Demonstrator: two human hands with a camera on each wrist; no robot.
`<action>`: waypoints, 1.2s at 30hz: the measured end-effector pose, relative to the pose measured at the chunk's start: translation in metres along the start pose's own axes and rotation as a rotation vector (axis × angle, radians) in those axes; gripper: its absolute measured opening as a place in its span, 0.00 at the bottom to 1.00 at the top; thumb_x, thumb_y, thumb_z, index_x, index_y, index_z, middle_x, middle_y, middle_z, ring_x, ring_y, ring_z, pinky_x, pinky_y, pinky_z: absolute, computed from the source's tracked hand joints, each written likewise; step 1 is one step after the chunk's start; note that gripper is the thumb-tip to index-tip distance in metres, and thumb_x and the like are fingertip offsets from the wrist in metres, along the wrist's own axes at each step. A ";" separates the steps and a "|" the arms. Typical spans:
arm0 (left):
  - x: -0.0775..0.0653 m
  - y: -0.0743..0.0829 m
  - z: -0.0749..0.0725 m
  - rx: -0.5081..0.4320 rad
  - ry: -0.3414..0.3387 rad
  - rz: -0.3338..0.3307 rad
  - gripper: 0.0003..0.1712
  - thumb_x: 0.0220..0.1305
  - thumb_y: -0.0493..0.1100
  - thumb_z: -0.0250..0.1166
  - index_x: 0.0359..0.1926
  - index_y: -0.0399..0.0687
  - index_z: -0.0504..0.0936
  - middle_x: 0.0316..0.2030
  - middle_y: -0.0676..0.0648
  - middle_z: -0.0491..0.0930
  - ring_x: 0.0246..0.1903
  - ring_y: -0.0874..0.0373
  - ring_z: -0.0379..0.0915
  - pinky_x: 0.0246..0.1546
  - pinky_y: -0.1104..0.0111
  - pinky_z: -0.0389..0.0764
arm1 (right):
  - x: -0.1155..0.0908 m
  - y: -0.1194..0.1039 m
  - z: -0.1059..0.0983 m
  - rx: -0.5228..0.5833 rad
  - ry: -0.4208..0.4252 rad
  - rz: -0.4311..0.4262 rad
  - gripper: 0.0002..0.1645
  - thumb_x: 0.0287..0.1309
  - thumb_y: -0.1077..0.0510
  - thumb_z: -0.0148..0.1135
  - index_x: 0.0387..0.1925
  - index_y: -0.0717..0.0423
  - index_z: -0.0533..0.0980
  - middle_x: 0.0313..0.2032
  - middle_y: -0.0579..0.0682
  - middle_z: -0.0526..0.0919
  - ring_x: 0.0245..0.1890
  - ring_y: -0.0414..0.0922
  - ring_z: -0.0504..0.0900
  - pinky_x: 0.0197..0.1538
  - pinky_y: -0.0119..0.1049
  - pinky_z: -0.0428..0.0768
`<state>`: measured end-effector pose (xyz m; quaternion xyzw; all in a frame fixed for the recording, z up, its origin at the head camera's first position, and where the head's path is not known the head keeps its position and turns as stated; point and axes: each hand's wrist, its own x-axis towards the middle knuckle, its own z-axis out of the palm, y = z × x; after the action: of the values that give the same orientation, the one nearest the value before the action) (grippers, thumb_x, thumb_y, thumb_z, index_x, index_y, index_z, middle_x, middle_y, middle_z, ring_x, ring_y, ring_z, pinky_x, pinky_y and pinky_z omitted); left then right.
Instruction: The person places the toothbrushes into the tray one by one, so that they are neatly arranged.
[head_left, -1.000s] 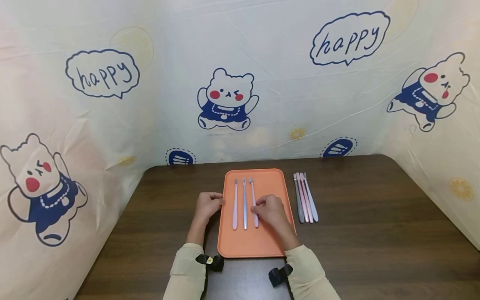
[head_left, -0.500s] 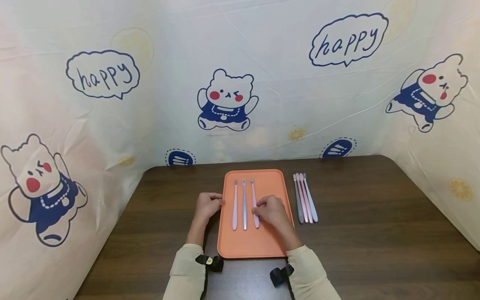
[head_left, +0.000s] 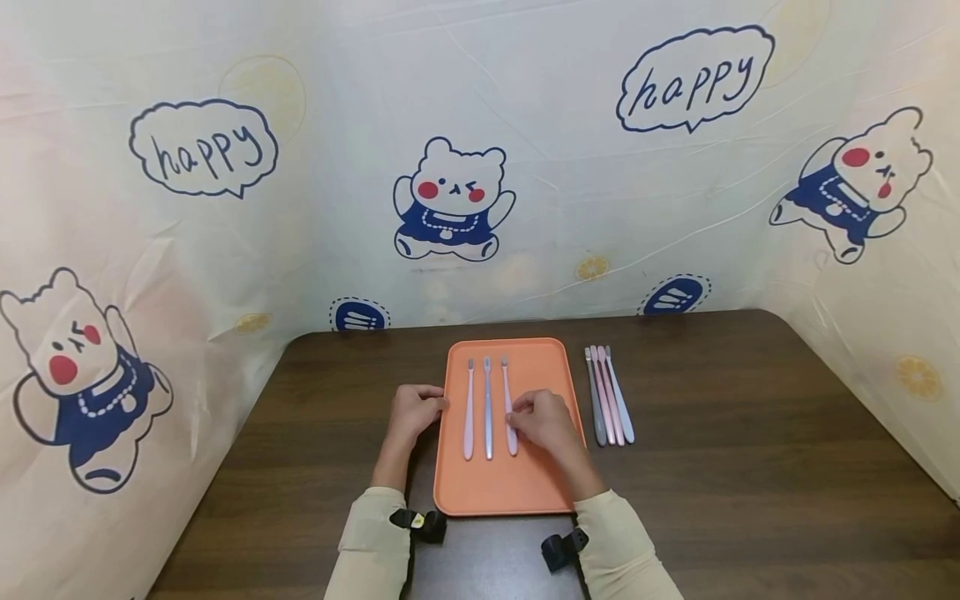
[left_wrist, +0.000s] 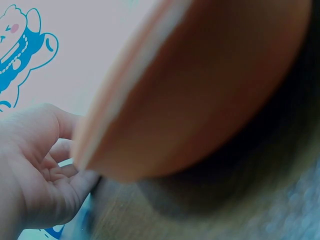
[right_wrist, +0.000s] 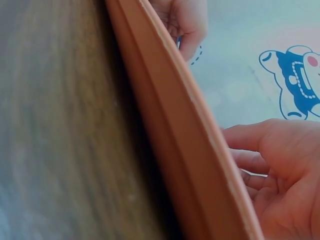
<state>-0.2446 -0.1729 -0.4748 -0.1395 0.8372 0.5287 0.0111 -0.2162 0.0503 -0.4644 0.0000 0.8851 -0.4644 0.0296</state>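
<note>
Right hand (head_left: 543, 419): grip closed in a pinch on one toothbrush, fingertips at the handle; palm side hidden from the head view.

Item held: pink toothbrush (head_left: 507, 393), lying on the tray, rightmost of three, head pointing away from the person. Likely light, stiff and smooth, slim enough to roll; probably not fragile. Best taken, by judgement, at the thicker handle, clear of the bristles.

Left hand (head_left: 416, 410): grip on the tray's left rim, thumb and finger meeting the edge.

Orange tray (head_left: 491, 493): flat, raised rim, rounded corners. Also on it, side by side and apart: blue toothbrush (head_left: 488, 417), in the middle; lilac toothbrush (head_left: 469, 417), leftmost.

Beyond the tray's right edge: group of four toothbrushes (head_left: 605, 408), close together, one grey, two pink, one pale blue, heads away from the person.

Surface (head_left: 720, 442): dark wood-grain, carrying all the above. Behind: printed cloth (head_left: 322, 208) with bears and "happy" lettering.

Views compared: only the head view shows toothbrushes. The left wrist view gives the tray's outer side, blurred, with fingers at the rim; the right wrist view catches both hands past the tray's edge, the pinch concealed.
</note>
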 end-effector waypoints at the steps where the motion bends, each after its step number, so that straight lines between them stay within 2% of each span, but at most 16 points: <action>1: 0.000 0.000 0.000 0.000 -0.001 0.001 0.14 0.60 0.37 0.68 0.46 0.36 0.89 0.45 0.35 0.87 0.33 0.58 0.81 0.34 0.69 0.84 | 0.000 0.000 -0.001 0.001 0.003 -0.008 0.07 0.56 0.60 0.72 0.36 0.60 0.86 0.26 0.50 0.88 0.23 0.38 0.81 0.28 0.29 0.76; 10: 0.000 0.000 -0.001 0.003 -0.007 0.002 0.14 0.59 0.37 0.67 0.46 0.36 0.89 0.45 0.35 0.87 0.33 0.57 0.81 0.34 0.69 0.83 | 0.002 0.004 -0.007 -0.033 0.039 -0.120 0.06 0.58 0.63 0.68 0.36 0.62 0.86 0.27 0.52 0.88 0.24 0.38 0.80 0.31 0.31 0.77; 20: 0.001 0.000 -0.001 -0.001 -0.005 0.003 0.14 0.60 0.37 0.68 0.45 0.35 0.89 0.46 0.34 0.86 0.31 0.60 0.82 0.35 0.68 0.86 | 0.003 0.003 -0.016 -0.004 0.006 -0.113 0.07 0.60 0.65 0.66 0.40 0.63 0.85 0.29 0.53 0.86 0.27 0.40 0.79 0.32 0.32 0.76; 26: -0.001 0.000 -0.001 -0.006 -0.005 0.002 0.14 0.59 0.37 0.68 0.46 0.35 0.89 0.46 0.34 0.87 0.31 0.60 0.82 0.35 0.68 0.85 | 0.004 0.007 -0.024 -0.020 0.017 -0.114 0.08 0.61 0.63 0.67 0.41 0.62 0.85 0.29 0.52 0.87 0.26 0.40 0.79 0.31 0.31 0.76; 36: 0.000 0.001 -0.001 -0.003 -0.004 0.007 0.14 0.59 0.37 0.68 0.45 0.36 0.89 0.45 0.35 0.87 0.31 0.60 0.81 0.34 0.69 0.84 | 0.006 0.017 -0.042 -0.024 0.028 -0.065 0.11 0.61 0.62 0.67 0.45 0.62 0.85 0.31 0.54 0.87 0.24 0.40 0.79 0.28 0.32 0.75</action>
<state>-0.2444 -0.1734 -0.4732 -0.1357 0.8369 0.5301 0.0107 -0.2235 0.0948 -0.4547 -0.0227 0.8905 -0.4544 0.0020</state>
